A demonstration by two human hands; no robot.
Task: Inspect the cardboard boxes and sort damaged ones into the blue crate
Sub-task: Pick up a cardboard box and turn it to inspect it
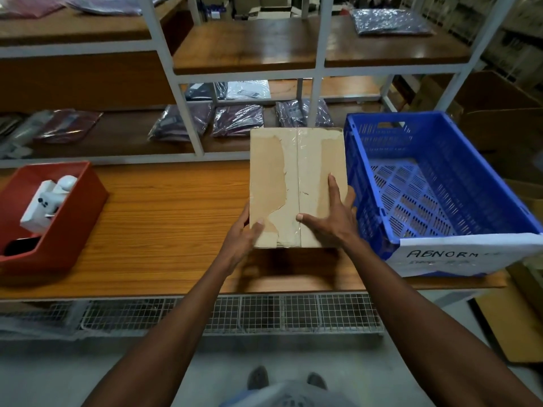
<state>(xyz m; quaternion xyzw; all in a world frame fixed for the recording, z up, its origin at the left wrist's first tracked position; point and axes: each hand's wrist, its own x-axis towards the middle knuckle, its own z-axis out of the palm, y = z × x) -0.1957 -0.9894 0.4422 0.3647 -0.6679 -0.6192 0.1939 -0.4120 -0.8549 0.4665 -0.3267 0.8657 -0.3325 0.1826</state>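
Note:
A taped cardboard box point(296, 171) hangs above the wooden table, its top face toward me, with the paper skin torn off along the left of the tape seam. My left hand point(242, 237) grips its near left corner, thumb on top. My right hand point(332, 214) holds the near right side, thumb and forefinger spread across the top and the other fingers round the right edge. The blue crate point(499, 183) stands just right of the box with nothing in it. A white label reading "ABNORM" hangs over the crate's near wall.
A red bin point(79, 207) with white items sits at the table's left end. The wooden table point(164, 230) runs between bin and crate. White shelf posts point(188, 118) rise behind, with bagged clothes point(238, 120) on the shelves. Brown cartons point(499, 113) stand at the right.

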